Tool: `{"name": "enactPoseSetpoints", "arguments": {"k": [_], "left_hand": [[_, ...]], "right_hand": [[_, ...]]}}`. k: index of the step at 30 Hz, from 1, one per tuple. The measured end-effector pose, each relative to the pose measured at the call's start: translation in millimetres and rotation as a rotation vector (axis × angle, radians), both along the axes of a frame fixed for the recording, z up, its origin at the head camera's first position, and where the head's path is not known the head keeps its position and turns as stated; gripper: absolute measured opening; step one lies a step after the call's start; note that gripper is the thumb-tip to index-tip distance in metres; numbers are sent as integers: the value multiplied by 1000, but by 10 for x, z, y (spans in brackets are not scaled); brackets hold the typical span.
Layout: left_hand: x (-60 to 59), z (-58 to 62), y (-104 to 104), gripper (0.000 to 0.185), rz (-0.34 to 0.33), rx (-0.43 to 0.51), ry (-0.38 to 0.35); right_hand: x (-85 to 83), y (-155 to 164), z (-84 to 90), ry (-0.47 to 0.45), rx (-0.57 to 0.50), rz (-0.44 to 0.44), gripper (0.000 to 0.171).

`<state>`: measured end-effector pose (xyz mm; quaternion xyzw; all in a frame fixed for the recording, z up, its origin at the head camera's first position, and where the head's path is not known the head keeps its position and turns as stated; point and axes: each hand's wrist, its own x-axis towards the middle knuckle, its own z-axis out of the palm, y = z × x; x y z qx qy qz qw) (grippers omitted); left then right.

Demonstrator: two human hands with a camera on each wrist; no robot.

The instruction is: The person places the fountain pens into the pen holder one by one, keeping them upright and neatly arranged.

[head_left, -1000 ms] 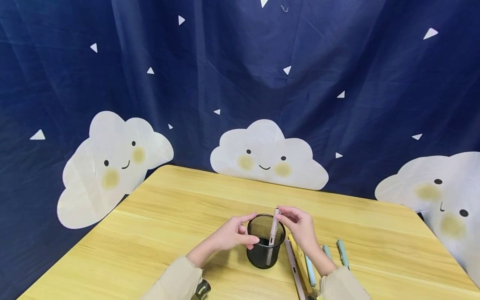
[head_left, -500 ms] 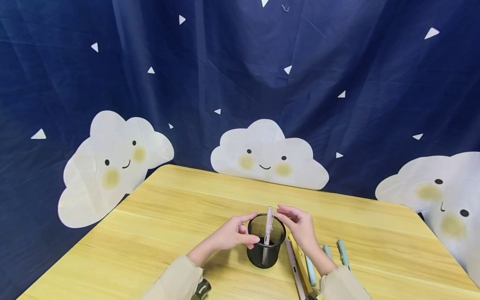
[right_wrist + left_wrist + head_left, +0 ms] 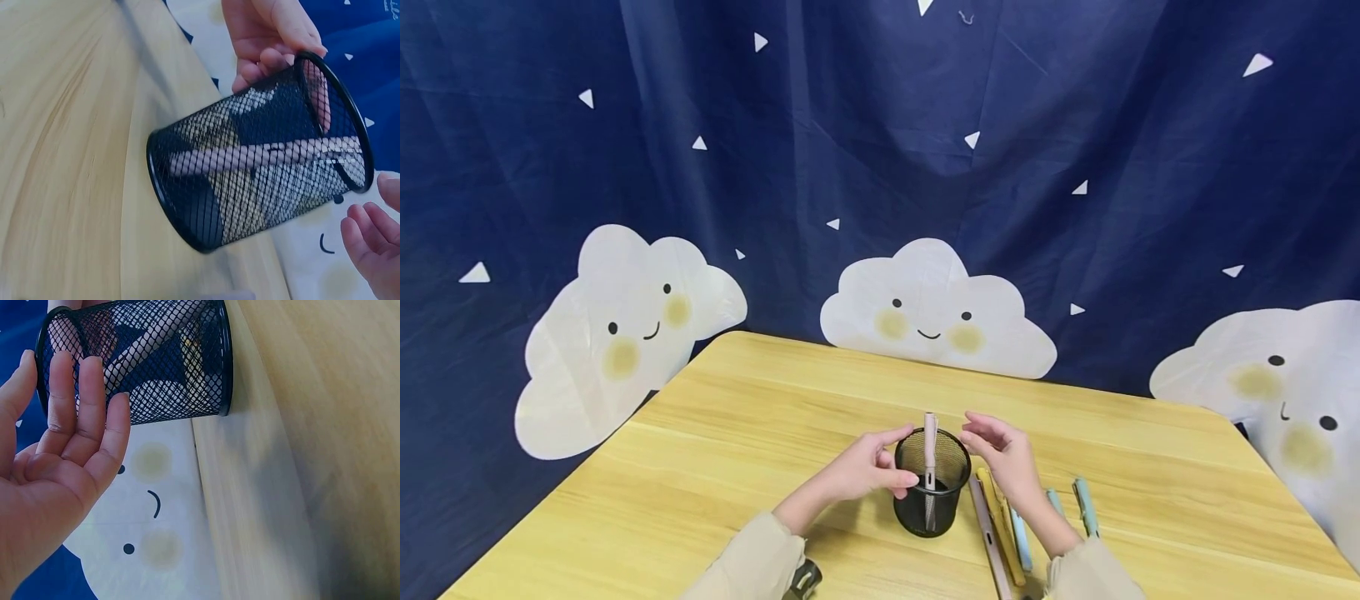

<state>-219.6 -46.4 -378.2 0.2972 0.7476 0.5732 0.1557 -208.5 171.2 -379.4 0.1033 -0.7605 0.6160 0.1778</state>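
Note:
A black mesh pen holder (image 3: 911, 512) stands upright on the table. One pale pink pen (image 3: 930, 446) is inside it, its capped end rising above the rim; through the mesh (image 3: 187, 228) in the right wrist view its lower part shows. My left hand (image 3: 872, 468) holds the holder from the left, thumb at the near rim and index finger at the far rim. In the left wrist view, the other fingers of that hand (image 3: 69, 459) lie along the mesh side. To the right of the rim, my right hand (image 3: 1004, 460) is relaxed with nothing in it.
Right of the holder lie a mauve pen (image 3: 988, 537), a yellow pen (image 3: 1000, 527) and a light blue pen (image 3: 1021, 540), side by side. Two teal pens lie farther right, one of them (image 3: 1086, 506) beyond my right forearm. A dark blue cloud-print curtain (image 3: 880, 167) hangs behind the table.
My right hand has let go of the pink pen and drawn slightly right. Inside the holder, the pen has tipped from the right side to nearly upright. My left hand has stayed put.

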Motion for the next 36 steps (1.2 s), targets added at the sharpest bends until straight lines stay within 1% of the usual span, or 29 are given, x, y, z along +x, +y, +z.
{"name": "enactPoseSetpoints", "arguments": {"k": [4, 10, 17, 22, 26, 32, 36], "left_hand": [[5, -1, -3, 71, 3, -1, 3], [5, -4, -7, 71, 2, -3, 4], [-2, -14, -13, 72, -2, 1, 1], [-2, -17, -18, 71, -5, 3, 3], [-1, -19, -18, 71, -7, 7, 4], [-5, -26, -15, 71, -5, 7, 3], [-7, -24, -10, 72, -8, 4, 7]], "right_hand": [[13, 88, -27, 1, -22, 3, 28], [50, 238, -82, 12, -18, -26, 27], [106, 405, -123, -47, 2, -51, 31], [135, 490, -153, -20, 51, -56, 30], [159, 561, -178, -11, 70, -68, 30], [178, 669, -196, -30, 66, -70, 30], [204, 736, -208, -22, 55, -84, 24]]}}
